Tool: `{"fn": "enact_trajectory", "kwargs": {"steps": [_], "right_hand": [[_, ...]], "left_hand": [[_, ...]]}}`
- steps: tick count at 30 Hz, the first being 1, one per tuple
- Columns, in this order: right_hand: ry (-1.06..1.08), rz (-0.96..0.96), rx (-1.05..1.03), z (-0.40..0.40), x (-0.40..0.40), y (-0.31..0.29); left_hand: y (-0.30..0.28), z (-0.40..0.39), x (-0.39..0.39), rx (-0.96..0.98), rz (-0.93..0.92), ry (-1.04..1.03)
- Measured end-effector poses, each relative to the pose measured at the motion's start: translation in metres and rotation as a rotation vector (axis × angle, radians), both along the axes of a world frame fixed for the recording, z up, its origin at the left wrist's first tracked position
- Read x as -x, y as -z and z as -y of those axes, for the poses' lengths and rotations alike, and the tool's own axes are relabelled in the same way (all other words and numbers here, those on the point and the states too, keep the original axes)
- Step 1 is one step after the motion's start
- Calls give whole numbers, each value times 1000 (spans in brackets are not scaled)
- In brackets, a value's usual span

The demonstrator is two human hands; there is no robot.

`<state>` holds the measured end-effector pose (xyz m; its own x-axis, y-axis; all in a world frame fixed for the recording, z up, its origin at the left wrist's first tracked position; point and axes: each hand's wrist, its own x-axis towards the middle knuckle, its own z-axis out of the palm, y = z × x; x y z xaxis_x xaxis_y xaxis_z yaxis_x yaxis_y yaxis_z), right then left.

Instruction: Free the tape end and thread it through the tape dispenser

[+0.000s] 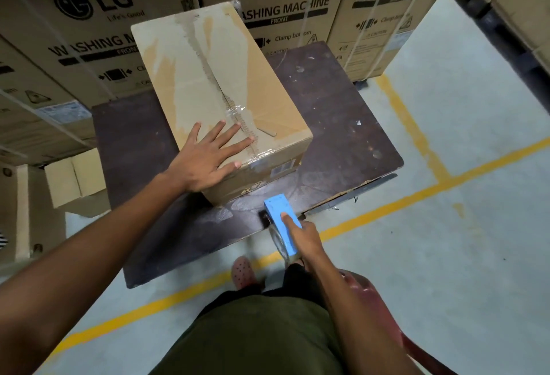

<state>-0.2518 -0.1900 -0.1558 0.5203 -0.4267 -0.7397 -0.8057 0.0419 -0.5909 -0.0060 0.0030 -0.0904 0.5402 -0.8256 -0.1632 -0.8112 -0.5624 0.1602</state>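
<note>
The left hand is lying flat and spread on the cardboard box, probably steadying it, while just in front of the box the right hand is gripping the blue tape dispenser, forefinger along its top; tape end not visible

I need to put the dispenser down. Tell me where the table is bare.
Bare: the table right of the box, up to its right edge, and the near strip between box and dispenser. Crowded: the middle, under the box and left hand.
</note>
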Motion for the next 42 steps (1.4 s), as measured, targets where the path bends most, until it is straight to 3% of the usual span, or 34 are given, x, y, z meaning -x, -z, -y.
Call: {"fn": "enact_trajectory", "kwargs": {"steps": [6, 12, 25, 33, 42], "right_hand": [[77, 226, -39, 5, -22, -33], [61, 301, -107, 10, -17, -37], [26, 340, 149, 39, -27, -69], [-6, 374, 208, 47, -29, -83], [-44, 590, 145, 77, -40, -100]], "left_hand": [[-2, 4, 4, 3, -23, -40], [-8, 29, 10, 13, -84, -188], [-10, 49, 20, -125, 43, -199], [-9, 60, 31, -1, 20, -232], [-21, 50, 37, 130, 5, -232]]}}
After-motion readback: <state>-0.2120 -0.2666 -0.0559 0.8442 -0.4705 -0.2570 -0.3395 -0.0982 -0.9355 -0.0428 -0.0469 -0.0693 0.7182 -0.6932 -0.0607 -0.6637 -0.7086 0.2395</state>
